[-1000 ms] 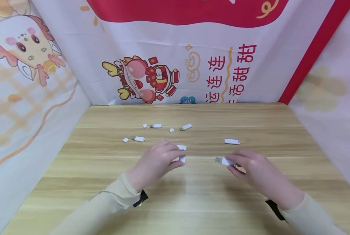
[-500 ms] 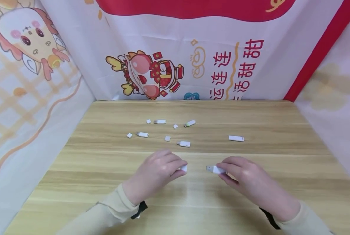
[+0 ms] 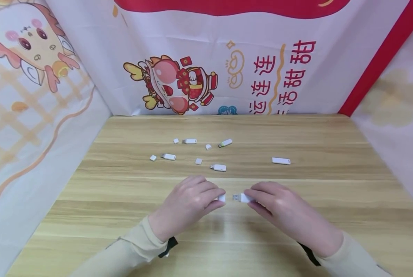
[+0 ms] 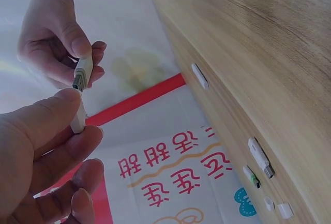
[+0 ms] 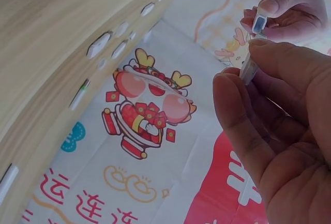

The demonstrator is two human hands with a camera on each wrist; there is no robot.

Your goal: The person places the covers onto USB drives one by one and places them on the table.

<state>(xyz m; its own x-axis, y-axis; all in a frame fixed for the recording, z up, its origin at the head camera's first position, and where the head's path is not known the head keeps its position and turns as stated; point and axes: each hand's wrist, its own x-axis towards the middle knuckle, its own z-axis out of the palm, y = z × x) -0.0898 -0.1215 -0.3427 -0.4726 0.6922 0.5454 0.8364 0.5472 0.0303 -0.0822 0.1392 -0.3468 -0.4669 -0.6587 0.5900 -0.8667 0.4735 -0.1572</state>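
In the head view the left hand (image 3: 191, 204) pinches a small white cap (image 3: 221, 197) between thumb and fingers. Facing it, the right hand (image 3: 286, 209) grips a white USB stick (image 3: 245, 197) whose metal plug points left at the cap. A narrow gap separates plug and cap, both held above the table. The left wrist view shows the cap (image 4: 78, 118) at the left fingertips and the stick (image 4: 83, 71) in the other hand. From the right wrist, the cap's hollow opening (image 5: 259, 24) faces the stick (image 5: 249, 69).
Several uncapped sticks lie farther back on the wooden table (image 3: 123, 192), among them one at centre (image 3: 218, 167) and a green-edged one (image 3: 225, 143). Loose caps (image 3: 198, 161) lie near them. Another white stick (image 3: 281, 161) lies at the right. Printed cloth (image 3: 199, 30) stands behind.
The right hand has moved left with its stick, and the left hand slightly right, narrowing the gap between plug and cap. A stick and cap behind the left hand have come into view.
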